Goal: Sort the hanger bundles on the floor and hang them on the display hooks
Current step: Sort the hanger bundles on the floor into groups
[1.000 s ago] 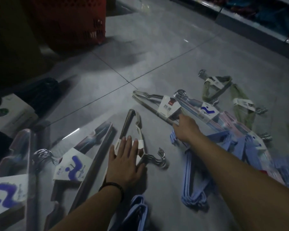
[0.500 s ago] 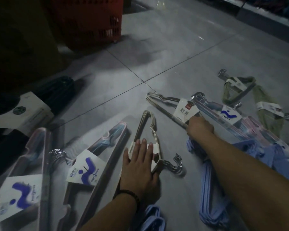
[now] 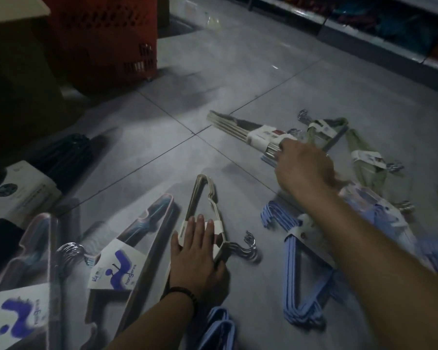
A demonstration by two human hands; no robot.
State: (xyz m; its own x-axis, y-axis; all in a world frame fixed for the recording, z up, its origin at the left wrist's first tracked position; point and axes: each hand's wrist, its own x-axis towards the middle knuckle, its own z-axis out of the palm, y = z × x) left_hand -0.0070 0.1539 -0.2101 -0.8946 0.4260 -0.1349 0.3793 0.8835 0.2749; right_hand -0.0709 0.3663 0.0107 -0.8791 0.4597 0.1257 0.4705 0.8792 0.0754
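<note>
Left hand (image 3: 196,253): laid flat with the fingers straight, pressed on the paper band of a beige hanger bundle (image 3: 216,227); a dark wristband (image 3: 185,293) is worn at the wrist.
Right hand (image 3: 305,170): stretched forward, the fingers curled round a second beige bundle (image 3: 238,128) just beside its white label (image 3: 263,137).
Pressed bundle: laid on the floor (image 3: 238,72), with its chrome hooks (image 3: 249,245) turned to the right.
Gripped bundle: seen edge-on and tilted, apparently raised off the tiles, with its far end pointed up and left.
Blue hangers (image 3: 288,279): spread on the floor under the right forearm.
Green hanger bundles (image 3: 364,170): scattered beyond the right hand.
Carded hanger packs (image 3: 117,263): laid at the left, printed with a blue figure.
Black hangers (image 3: 71,152): set farther left.
Red basket (image 3: 107,41): stood at the top left.
Shelf (image 3: 379,39): seen along the top right.
</note>
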